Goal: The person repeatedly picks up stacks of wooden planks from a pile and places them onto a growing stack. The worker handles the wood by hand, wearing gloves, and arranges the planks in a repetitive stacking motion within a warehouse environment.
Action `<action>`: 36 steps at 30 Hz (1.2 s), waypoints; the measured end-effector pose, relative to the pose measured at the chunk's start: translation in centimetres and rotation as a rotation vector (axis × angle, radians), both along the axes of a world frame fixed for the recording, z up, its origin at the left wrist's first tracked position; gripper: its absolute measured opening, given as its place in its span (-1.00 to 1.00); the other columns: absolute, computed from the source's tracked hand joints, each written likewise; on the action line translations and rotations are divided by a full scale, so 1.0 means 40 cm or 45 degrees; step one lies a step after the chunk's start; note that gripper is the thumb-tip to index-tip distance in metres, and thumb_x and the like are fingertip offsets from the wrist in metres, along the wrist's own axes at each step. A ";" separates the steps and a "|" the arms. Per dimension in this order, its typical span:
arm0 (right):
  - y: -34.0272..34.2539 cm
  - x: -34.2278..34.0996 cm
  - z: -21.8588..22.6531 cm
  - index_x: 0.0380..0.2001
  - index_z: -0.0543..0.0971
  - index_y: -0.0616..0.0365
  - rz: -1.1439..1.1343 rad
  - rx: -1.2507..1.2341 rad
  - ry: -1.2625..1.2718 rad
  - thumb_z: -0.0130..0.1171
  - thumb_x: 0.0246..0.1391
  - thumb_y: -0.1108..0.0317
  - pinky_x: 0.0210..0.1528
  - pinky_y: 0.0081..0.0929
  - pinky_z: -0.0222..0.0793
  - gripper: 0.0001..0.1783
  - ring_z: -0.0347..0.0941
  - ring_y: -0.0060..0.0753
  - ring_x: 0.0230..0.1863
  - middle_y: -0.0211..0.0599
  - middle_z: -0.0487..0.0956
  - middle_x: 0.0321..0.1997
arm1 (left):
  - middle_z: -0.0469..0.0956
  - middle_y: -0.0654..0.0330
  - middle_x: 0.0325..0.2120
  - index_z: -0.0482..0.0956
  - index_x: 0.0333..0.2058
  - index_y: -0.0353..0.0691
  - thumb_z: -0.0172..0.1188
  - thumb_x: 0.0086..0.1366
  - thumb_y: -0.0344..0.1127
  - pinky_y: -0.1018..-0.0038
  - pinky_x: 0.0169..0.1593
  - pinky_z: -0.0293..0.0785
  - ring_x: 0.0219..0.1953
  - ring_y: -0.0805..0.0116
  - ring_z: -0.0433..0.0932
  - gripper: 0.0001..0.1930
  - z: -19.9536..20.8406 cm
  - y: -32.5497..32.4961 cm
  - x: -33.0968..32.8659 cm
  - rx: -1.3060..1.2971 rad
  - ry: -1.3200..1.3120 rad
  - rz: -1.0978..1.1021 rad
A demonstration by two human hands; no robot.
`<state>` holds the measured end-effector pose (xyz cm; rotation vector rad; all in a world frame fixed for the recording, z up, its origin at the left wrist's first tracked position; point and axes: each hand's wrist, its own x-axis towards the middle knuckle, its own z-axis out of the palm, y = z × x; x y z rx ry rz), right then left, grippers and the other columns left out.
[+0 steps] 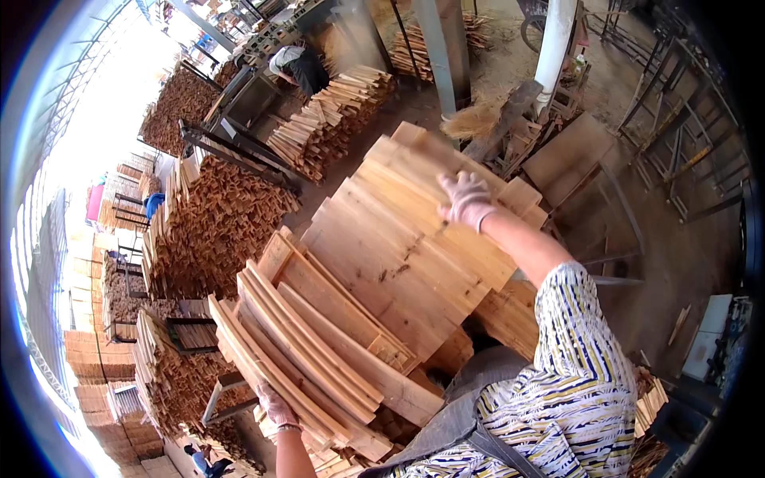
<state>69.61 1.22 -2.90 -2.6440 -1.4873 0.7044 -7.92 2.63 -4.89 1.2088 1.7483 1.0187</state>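
In front of me, wooden boards (398, 255) lie side by side, forming a broad slanted surface. To their left, several long narrow boards (319, 334) stand on edge in a row. My left hand (277, 405), in a pale glove, grips the outermost narrow board (247, 366) near its lower end; its fingertips are partly hidden. Over the far right part of the flat boards, my right hand (468, 199) is stretched out in a light glove, its fingers spread and nothing in them. Whether its fingers touch the wood I cannot tell.
Big stacks of cut wood (219, 223) stand on the left, with another pile (331, 119) farther ahead. A bent-over person (299, 68) is beyond it. A grey post (434, 56) rises ahead, and metal frames (685, 135) stand at the right.
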 end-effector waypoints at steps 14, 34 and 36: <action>-0.046 0.142 -0.239 0.39 0.25 -0.19 0.015 0.401 -0.440 0.02 0.15 -0.30 0.19 0.02 0.27 -0.18 0.34 0.20 0.12 0.04 0.30 0.22 | 0.40 -0.10 0.18 0.33 0.25 -0.27 -0.19 0.47 0.11 0.23 0.31 0.26 0.23 -0.05 0.37 -0.39 0.111 -0.027 0.273 -0.237 0.859 -0.161; -0.100 -1.069 -0.041 0.23 0.35 0.23 0.236 0.417 0.586 -0.02 0.26 0.09 0.20 0.07 0.36 -0.42 0.49 0.22 0.11 0.33 0.54 0.01 | 0.05 -0.26 0.41 0.07 0.45 0.03 -0.39 0.32 0.52 -0.17 0.41 -0.09 0.44 -0.21 0.06 -0.09 0.193 -0.165 0.247 -0.582 0.986 0.308; -0.079 -1.024 -0.052 0.11 0.45 0.25 0.425 0.307 0.588 -0.01 0.26 0.11 0.21 0.00 0.35 -0.51 0.50 0.24 0.09 0.23 0.56 0.03 | 0.05 -0.25 0.41 0.05 0.46 0.05 -0.41 0.34 0.51 -0.21 0.40 -0.11 0.45 -0.19 0.04 -0.10 0.219 -0.154 0.269 -0.559 0.951 0.253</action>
